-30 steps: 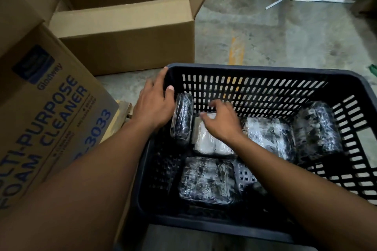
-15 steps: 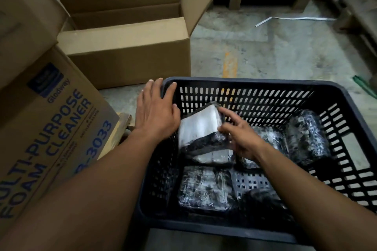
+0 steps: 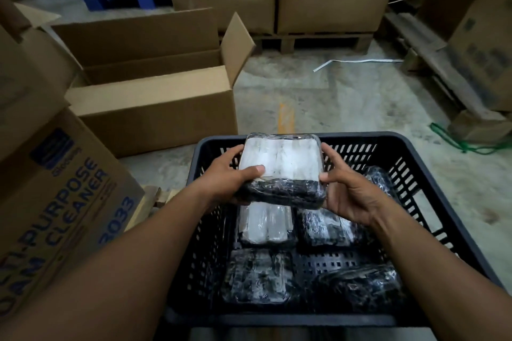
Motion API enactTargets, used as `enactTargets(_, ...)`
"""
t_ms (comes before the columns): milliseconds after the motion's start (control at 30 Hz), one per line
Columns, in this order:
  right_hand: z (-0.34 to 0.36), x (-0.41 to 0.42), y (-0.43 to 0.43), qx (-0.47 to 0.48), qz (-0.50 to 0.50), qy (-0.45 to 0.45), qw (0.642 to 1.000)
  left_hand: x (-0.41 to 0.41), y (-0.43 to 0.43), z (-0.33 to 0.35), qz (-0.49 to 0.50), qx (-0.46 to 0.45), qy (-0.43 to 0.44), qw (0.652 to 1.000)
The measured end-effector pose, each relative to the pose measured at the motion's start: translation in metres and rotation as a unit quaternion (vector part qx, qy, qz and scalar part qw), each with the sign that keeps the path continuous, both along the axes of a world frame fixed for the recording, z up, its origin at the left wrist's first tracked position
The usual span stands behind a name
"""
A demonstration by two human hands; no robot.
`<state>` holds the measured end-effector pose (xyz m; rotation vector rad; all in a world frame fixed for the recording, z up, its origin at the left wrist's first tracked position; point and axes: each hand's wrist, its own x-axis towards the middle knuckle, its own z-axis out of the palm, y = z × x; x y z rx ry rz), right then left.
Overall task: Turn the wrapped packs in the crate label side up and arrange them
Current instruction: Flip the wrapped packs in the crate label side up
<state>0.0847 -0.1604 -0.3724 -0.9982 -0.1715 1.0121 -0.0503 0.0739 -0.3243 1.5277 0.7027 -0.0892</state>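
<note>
A black slatted plastic crate (image 3: 432, 163) stands on the floor before me. Above its far half I hold a plastic-wrapped pack (image 3: 282, 166), white face up and dark edge toward me. My left hand (image 3: 230, 177) grips its left side and my right hand (image 3: 346, 194) its right side. Below it on the crate floor lies a second pack (image 3: 264, 223) with its white face up. A dark pack (image 3: 327, 225) lies to its right. Two more dark packs (image 3: 257, 277) (image 3: 363, 285) lie nearer me. Another dark pack (image 3: 379, 180) leans at the right wall.
An open empty cardboard box (image 3: 155, 102) stands left of the crate. A printed foam-cleaner carton (image 3: 61, 196) is close on my left. Stacked cartons on a wooden pallet (image 3: 313, 39) line the back, more cartons stand at the right, and a green cord (image 3: 471, 144) lies on the concrete.
The white-faced pack has been lifted out of the crate's far left corner. My left hand left the crate rim and now holds the pack together with my right hand. The view tilted up.
</note>
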Motion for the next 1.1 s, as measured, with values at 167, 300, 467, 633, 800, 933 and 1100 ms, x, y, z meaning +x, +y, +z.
enactTargets(167,0.010,0.002,0.005,-0.099,-0.025,-0.070,0.992,-0.004,0.008,0.013,-0.048,-0.021,-0.029,0.998)
enactTargets(300,0.000,-0.010,0.005,-0.101,-0.030,-0.081,0.991,-0.002,-0.001,0.019,-0.026,0.047,-0.032,0.998)
enactTargets(467,-0.017,-0.029,0.010,-0.080,-0.054,-0.072,0.993,-0.003,-0.002,0.012,-0.010,0.054,0.007,0.998)
enactTargets(633,-0.017,-0.029,0.009,-0.115,-0.025,-0.116,0.986,-0.002,0.005,0.013,-0.054,0.023,-0.037,0.998)
enactTargets(800,-0.024,-0.026,0.017,-0.101,-0.037,-0.102,0.989,-0.002,0.005,0.004,-0.060,0.232,-0.026,0.971)
enactTargets(933,-0.047,-0.025,0.026,-0.167,-0.083,-0.108,0.976,-0.020,0.029,-0.008,-0.040,0.496,0.060,0.865)
enactTargets(1100,-0.074,-0.024,0.044,-0.255,-0.057,-0.134,0.956,-0.041,0.051,-0.033,-0.121,0.456,0.193,0.860)
